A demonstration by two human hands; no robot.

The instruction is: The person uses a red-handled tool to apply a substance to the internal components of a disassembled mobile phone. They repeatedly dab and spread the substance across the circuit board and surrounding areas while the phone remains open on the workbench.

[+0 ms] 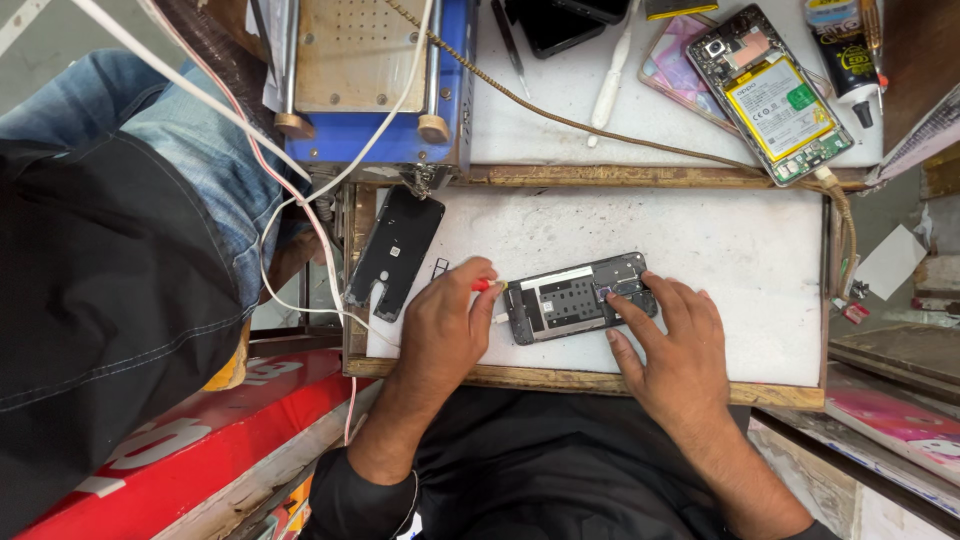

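Risk comes first from the small red tool [483, 285] that my left hand [445, 325] pinches between thumb and curled fingers, its tip touching the left end of the opened phone [578, 298]. If I press too hard or the tip slips, I think it could scratch the bare parts inside or jump off toward the front edge of the white board [700, 240]. The phone is not clamped; only my right hand [675, 345] keeps it down, with fingers spread and laid flat on its right end, gripping nothing. If this hand lifts, the phone may slide or turn under the tool.

The phone lies a little below the middle of the board, nearer the front wooden edge than the back one. Its long axis runs almost left to right, slightly tilted, with the right end higher toward the back edge. Its open side faces up; the camera end seems to point right, under my fingers, though I cannot tell it surely. A black phone cover [393, 250] rests over the board's left edge, well apart from the tool.
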